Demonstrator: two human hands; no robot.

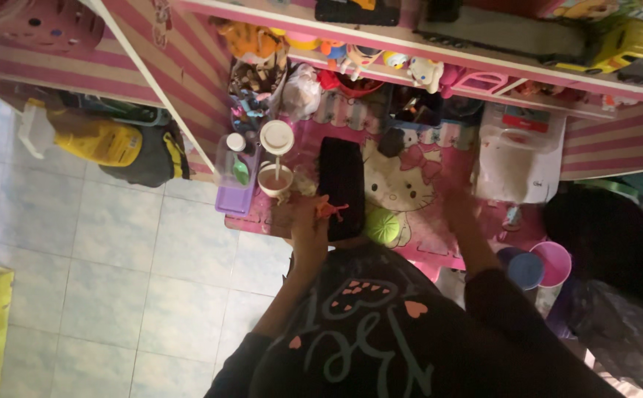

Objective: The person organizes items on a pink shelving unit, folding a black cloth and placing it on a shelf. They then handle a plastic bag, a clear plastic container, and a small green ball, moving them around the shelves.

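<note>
Two hands work at a pink desk [439,247]. Left hand [308,221] rests at the bottom left corner of a black rectangular case [341,188], fingers curled round small orange bits; whether they clench I cannot tell. Right hand [460,206] lies flat at three o'clock from the case, grasping nothing visible. At nine o'clock stands a small cup [276,179]. The case looks stiff and light, best taken by its long edges.
</note>
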